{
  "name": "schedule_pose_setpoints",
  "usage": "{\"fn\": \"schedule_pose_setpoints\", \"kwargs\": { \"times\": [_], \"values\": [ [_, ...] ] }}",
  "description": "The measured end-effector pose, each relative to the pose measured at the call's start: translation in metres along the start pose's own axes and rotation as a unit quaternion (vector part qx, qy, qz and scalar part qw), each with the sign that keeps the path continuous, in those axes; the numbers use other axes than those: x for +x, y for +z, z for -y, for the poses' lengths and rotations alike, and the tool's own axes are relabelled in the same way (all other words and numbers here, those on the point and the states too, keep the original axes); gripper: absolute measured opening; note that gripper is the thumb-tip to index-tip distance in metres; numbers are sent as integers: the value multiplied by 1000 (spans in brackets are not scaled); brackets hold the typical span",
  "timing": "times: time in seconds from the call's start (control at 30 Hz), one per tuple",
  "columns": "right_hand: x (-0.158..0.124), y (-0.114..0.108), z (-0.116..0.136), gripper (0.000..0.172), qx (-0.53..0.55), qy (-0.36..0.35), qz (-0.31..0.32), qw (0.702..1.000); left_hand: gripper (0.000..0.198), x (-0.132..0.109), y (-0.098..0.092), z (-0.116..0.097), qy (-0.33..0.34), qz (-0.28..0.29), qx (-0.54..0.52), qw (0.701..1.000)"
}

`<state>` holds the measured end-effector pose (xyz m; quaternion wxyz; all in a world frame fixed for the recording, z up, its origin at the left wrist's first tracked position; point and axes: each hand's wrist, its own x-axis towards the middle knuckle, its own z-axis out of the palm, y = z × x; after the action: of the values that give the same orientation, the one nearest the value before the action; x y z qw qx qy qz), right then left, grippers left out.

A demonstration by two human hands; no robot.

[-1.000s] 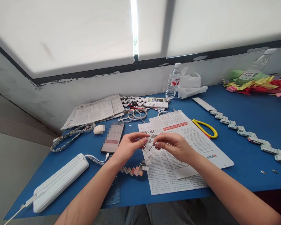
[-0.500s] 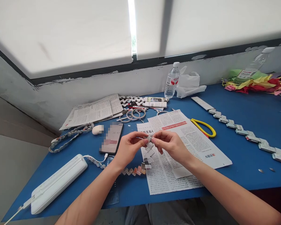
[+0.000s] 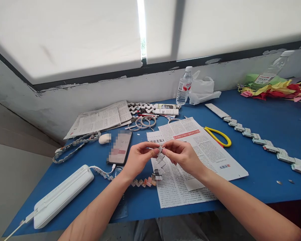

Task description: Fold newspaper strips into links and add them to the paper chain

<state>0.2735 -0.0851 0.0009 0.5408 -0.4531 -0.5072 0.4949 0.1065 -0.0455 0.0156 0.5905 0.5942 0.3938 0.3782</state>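
- A phone (image 3: 120, 149) is lying screen-up.
- A long white box (image 3: 64, 196) is resting to its near left.
- A water bottle (image 3: 184, 87) is standing beyond the phone, rightward.
- A plastic bag (image 3: 202, 88) is slumping farther right.

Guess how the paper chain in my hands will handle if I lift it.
The paper chain should flex readily, since its length visibly curves. It's likely light and could crease if squeezed, being folded from printed paper.

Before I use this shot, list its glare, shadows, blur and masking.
Head view: daylight blows out the gap between left blind and right blind; head view: a dark upright band crosses the right blind; head view: mosaic blocks mask part of the smartphone; head view: left hand and right hand, on the folded-paper chain, show little blur.
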Motion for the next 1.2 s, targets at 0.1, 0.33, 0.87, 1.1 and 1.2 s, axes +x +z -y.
{"fn": "schedule_pose_setpoints", "kwargs": {
  "times": [0.1,0.33,0.87,1.1,1.2],
  "values": [
    [-1,-1,0,21,-1,-2,6,1000,29,0,0,0,2,-4,-1,1000],
    [0,-1,-1,23,-4,-6,0,1000,29,0,-1,2,-2,0,-5,1000],
    [-1,-2,-11,15,-127,-91,9,988,13,-7,5,4,107,-19,32,994],
    [-3,-7,-16,7,-242,-259,11,935,10,-17,4,-2,217,-40,148,964],
    [-4,-7,-17,7,-261,-299,-5,918,11,-21,3,-1,275,-55,211,937]
  ]
}}
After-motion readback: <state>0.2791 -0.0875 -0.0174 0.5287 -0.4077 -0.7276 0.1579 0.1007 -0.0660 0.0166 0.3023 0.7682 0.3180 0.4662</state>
